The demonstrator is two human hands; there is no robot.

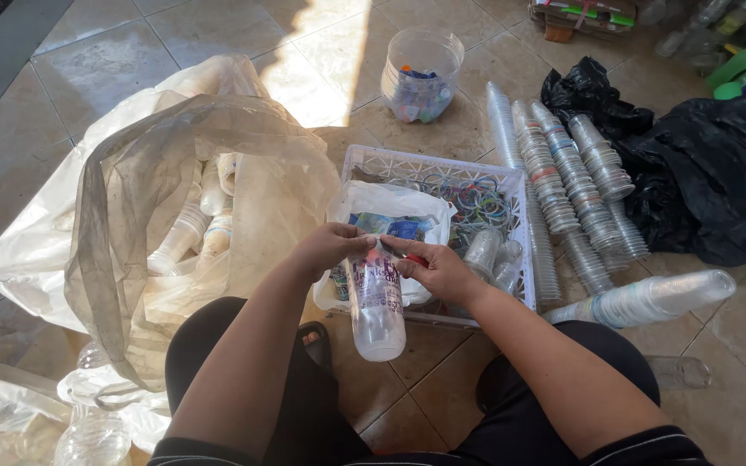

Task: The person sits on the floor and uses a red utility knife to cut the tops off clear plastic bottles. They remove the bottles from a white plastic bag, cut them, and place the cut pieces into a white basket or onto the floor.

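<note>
Clear bottle (376,302) hangs over the crate's (442,164) near edge, above the tiled floor (88,52), left hand (328,248) pinching its top, right hand (438,269) closed on its label with something red, hard to make out. Crate holds a white bag (390,203) of labels, rings and cups. Big sack (174,207) at left holds bottles; stacked cups (563,181) lie along the crate's right side.

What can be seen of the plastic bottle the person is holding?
The plastic bottle is clear, looks empty, and carries a purple and white printed label round its upper half. It hangs roughly upright, neck up and base toward the floor tiles, in front of a white crate. The left hand grips it near the top, while the right hand works at the label edge with a small red-handled tool. Whether a cap is on cannot be told; the fingers hide the neck.
</note>
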